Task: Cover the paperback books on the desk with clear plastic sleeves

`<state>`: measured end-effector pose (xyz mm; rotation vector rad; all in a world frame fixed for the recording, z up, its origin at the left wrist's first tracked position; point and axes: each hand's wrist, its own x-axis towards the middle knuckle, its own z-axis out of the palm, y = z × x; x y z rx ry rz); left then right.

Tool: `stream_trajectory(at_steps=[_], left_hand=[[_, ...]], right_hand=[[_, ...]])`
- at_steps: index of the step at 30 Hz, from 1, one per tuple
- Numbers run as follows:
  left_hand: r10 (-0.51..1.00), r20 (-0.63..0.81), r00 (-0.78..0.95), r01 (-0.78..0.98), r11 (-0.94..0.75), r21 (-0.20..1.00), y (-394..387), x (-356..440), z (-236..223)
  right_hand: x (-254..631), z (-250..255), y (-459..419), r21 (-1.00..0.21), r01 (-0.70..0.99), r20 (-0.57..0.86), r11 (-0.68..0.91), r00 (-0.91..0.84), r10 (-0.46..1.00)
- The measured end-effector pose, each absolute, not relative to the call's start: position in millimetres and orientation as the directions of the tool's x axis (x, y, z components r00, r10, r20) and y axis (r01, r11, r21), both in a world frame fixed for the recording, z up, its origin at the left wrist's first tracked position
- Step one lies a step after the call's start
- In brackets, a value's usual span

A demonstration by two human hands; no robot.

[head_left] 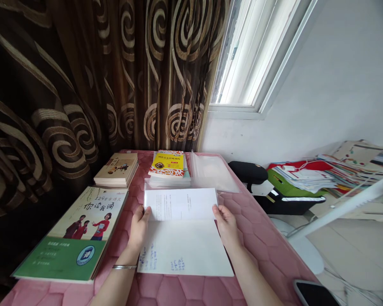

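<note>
A white printed sheet of paper (181, 229) lies on the pink quilted table (261, 238), its far part folded toward me. My left hand (138, 229) grips the left edge of the sheet at the fold, thumb on top. At the right edge of the fold my right hand (226, 225) pinches it the same way. A bracelet (124, 267) circles my left wrist.
A green and white book (76, 238) lies at the left, a tan book (117, 169) behind it, and a yellow book (167, 163) on a stack in the middle. A clear plastic sleeve (212, 172) lies beyond the paper. A phone (315, 294) sits at the near right. Papers are piled on the floor (306, 176).
</note>
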<state>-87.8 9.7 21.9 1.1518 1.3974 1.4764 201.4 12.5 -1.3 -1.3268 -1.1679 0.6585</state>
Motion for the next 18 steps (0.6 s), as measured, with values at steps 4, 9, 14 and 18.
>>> stream_trajectory(at_steps=[4,9,14,18], left_hand=[[0.943,0.13,-0.306,0.116,-0.098,0.988,12.4,-88.2,18.1],[0.955,0.117,-0.273,0.11,-0.09,0.99,8.9,-87.7,21.8],[0.968,0.08,-0.237,0.005,-0.081,0.997,5.1,-86.7,28.4],[0.955,0.106,-0.276,0.067,-0.091,0.994,7.7,-87.2,25.2]], right_hand=[[201.4,-0.3,11.9,-0.954,0.229,0.263,0.193,0.33,0.907],[201.3,1.6,11.5,-0.959,0.217,0.251,0.184,0.339,0.907],[198.7,3.5,10.7,-0.965,0.176,0.247,0.196,0.347,0.905],[198.5,2.9,11.0,-0.952,0.23,0.274,0.201,0.349,0.896]])
